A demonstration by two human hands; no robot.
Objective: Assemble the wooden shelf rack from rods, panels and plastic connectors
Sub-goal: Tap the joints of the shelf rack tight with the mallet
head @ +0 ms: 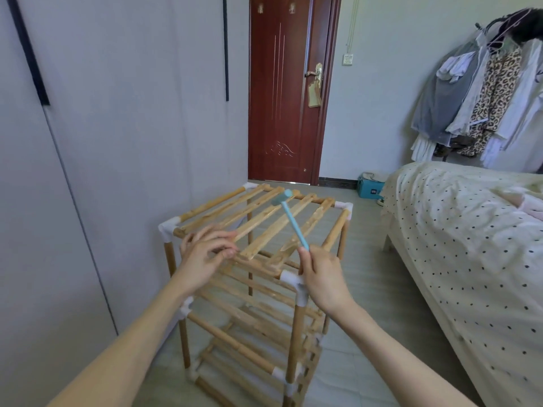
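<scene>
- Pale wooden rods and slatted panels, joined at the corners by white plastic connectors, form a tall shelf rack (258,259) standing upright on a grey tiled floor (367,289), directly in front of the person and just below chest-level view.
- The rack's top tier of wooden slats (264,218) runs its long axis away from the person, from the near rail toward a dark red door (282,89) at the back.
- The left hand (202,254) rests on the near left part of that top tier, its fingers curled over the near ends of the slats as if steadying them; motion blur makes it hard to say whether it truly grips a slat or only presses on it.
- The right hand (321,277) is closed around the bottom end of a small light blue plastic mallet (289,218), just above the near right white corner connector (295,284).
- The mallet's handle slants up, forward and to the left from the right hand, so its head hovers over the far middle of the top slats, apart from the wood.
- The next blow would likely fall ahead of both hands, down onto the slats or far rail; the right hand carries the tool, while the left is nearer the slats' near ends.
- Lower tiers look already fitted, so the rack seems nearly complete.
- A bed with a dotted cover (455,245) lies to the right, well apart.
</scene>
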